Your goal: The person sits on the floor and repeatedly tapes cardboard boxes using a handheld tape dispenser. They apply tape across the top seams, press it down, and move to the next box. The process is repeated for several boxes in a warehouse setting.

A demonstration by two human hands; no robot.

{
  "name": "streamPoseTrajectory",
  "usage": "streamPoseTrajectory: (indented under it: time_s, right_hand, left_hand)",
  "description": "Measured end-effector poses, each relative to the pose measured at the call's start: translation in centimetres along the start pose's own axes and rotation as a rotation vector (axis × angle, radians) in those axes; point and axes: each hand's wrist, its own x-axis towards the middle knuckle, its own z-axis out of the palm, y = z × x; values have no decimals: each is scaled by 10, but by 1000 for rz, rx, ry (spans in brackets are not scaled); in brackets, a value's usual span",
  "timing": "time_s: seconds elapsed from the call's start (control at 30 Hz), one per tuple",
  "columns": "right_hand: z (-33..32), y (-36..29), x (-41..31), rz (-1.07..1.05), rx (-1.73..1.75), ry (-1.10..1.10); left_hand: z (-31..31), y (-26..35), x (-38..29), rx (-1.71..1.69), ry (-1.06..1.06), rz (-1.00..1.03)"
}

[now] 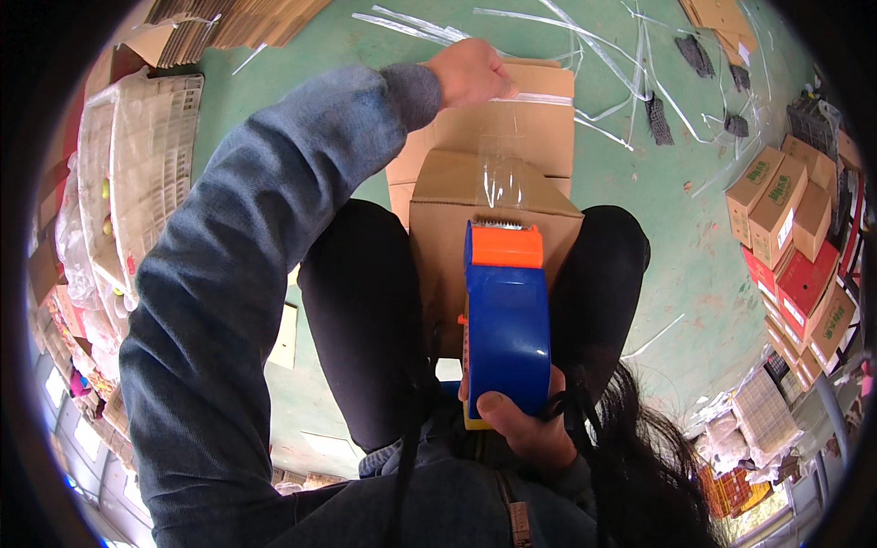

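Between my knees stands a cardboard box, a strip of clear packing tape lying over its far top edge. My right hand grips a blue tape dispenser from below, thumb on its near end. The dispenser's orange front and toothed metal blade face the box's edge. My left hand reaches far forward with curled fingers, over flat cardboard on the floor. Its fingertips are close to a white plastic strap across that cardboard; what they pinch, if anything, is hidden.
Loose plastic straps and dark mesh pieces litter the green floor. Stacked cartons rise at the right. A white plastic crate is at the left, below a stack of flattened cardboard.
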Motion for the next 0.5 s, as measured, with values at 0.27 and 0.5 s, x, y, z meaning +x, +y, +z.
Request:
streamPoseTrajectory:
  time_s: [0.27,0.5]
  right_hand:
    - [-5,1,-1,39,74,-33]
    - [-6,3,-1,48,147,-47]
  left_hand:
    - [32,-27,0,16,-78,-57]
    - [50,-46,-8,116,-131,-14]
